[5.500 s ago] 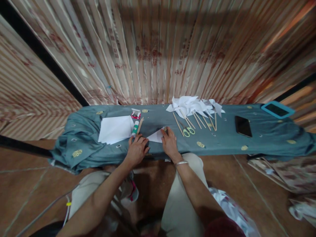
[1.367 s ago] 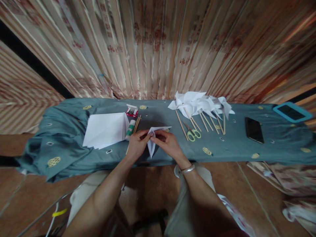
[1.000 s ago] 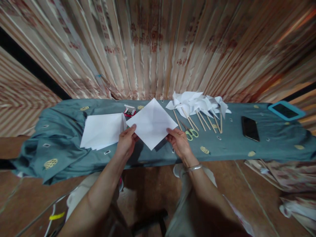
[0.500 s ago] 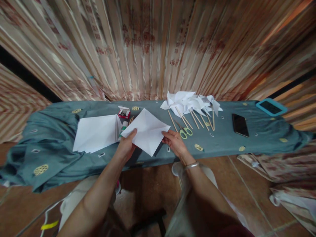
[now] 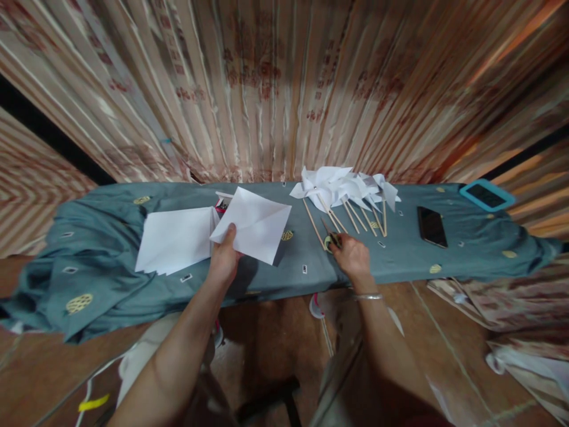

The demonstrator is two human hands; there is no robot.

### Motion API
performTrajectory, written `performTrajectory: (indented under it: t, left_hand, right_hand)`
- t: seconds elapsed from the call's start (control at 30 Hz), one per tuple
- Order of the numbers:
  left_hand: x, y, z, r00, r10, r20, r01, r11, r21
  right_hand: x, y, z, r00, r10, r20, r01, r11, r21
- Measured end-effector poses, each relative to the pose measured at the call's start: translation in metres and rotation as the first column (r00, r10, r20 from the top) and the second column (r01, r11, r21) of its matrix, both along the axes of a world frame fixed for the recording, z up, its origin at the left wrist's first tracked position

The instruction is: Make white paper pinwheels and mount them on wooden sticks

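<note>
And here's the left hand [image 5: 224, 261], thumb on top, pinching a creased white sheet [image 5: 260, 228] by its near-left corner, holding it at a tilt over the cloth [image 5: 395, 261]! Over to the right, the right hand [image 5: 352, 256] has its fingers closed on the handles of the scissors [image 5: 328, 241], one green loop peeking out, blades pointing far and left; whether they're off the cloth, I can't tell from here. Just beyond them, white paper pinwheels [image 5: 331, 187] lie bunched at the far edge, sticks [image 5: 354, 216] towards us. Left of the held sheet, a fanned stack of white paper [image 5: 175, 240], with a small red box [image 5: 221, 206] partly hidden behind the sheet. Far right, a dark phone [image 5: 431, 226], then a blue-framed device [image 5: 488, 196] near the curtain [image 5: 271, 118].
</note>
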State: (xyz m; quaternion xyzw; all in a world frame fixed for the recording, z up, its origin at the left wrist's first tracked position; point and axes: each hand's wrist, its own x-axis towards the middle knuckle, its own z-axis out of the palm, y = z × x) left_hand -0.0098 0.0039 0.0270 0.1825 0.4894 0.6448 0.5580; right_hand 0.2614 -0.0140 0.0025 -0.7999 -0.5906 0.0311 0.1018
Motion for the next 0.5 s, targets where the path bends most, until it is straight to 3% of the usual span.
performTrajectory:
  t: [0.1,0.17,0.2,0.23,0.3,0.4,0.43,0.5]
  left_hand:
    - [-0.002,0.002,0.001,1.0,0.015,0.025,-0.017,0.998,0.056]
    - [-0.003,0.004,0.002,0.999,0.032,0.044,-0.035,0.997,0.064]
    - [-0.004,0.006,0.003,0.998,0.042,0.052,-0.045,0.997,0.064]
    - [-0.005,0.008,0.003,0.997,0.055,0.058,-0.058,0.996,0.064]
    - [-0.007,0.011,0.003,0.993,0.089,0.077,-0.094,0.993,0.069]
    - [-0.011,0.016,0.004,0.98,0.16,0.12,-0.171,0.982,0.085]
    - [-0.012,0.018,0.004,0.974,0.183,0.137,-0.196,0.976,0.091]
    - [-0.014,0.02,0.005,0.961,0.211,0.178,-0.231,0.968,0.099]
  right_hand:
    - [0.008,-0.001,-0.001,0.996,-0.034,-0.078,0.034,0.999,0.005]
    - [0.015,-0.003,-0.001,0.954,-0.081,-0.29,0.098,0.994,0.045]
    - [0.017,-0.005,-0.001,0.887,-0.096,-0.453,0.144,0.987,0.074]
    - [0.018,-0.007,0.001,0.771,-0.09,-0.631,0.196,0.975,0.101]
    - [0.014,-0.012,0.005,0.446,0.0,-0.895,0.27,0.954,0.134]
    - [-0.01,-0.021,0.011,0.012,0.123,-0.992,0.219,0.968,0.123]
    - [-0.021,-0.024,0.013,-0.093,0.098,-0.991,0.162,0.983,0.082]
    - [-0.044,-0.029,0.013,-0.216,-0.024,-0.976,-0.004,1.0,-0.024]
